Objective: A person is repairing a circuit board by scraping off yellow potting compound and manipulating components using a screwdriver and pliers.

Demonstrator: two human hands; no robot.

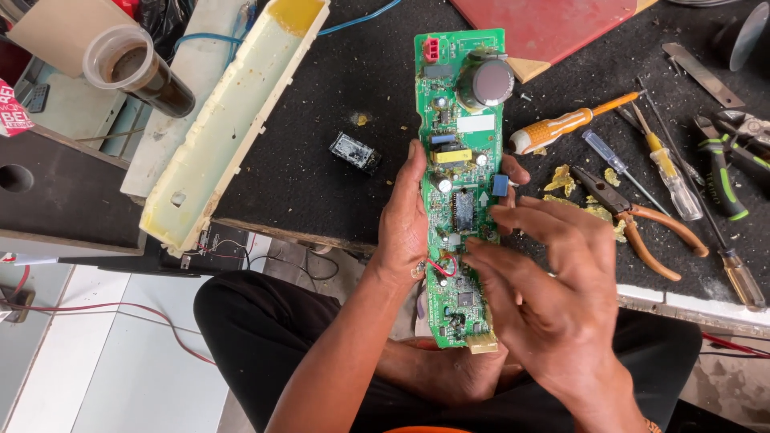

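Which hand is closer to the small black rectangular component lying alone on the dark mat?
The left hand. It grips the long green circuit board just right of the small black rectangular component; the right hand is farther, beyond the board.

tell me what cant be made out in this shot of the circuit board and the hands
- Head view: the right hand covers the right edge of the circuit board.
- Left hand: its fingers go behind the board, hidden.
- Small parts on the board: too small to identify.
- Cup: contents unclear.
- Pliers: cut off by the right edge.
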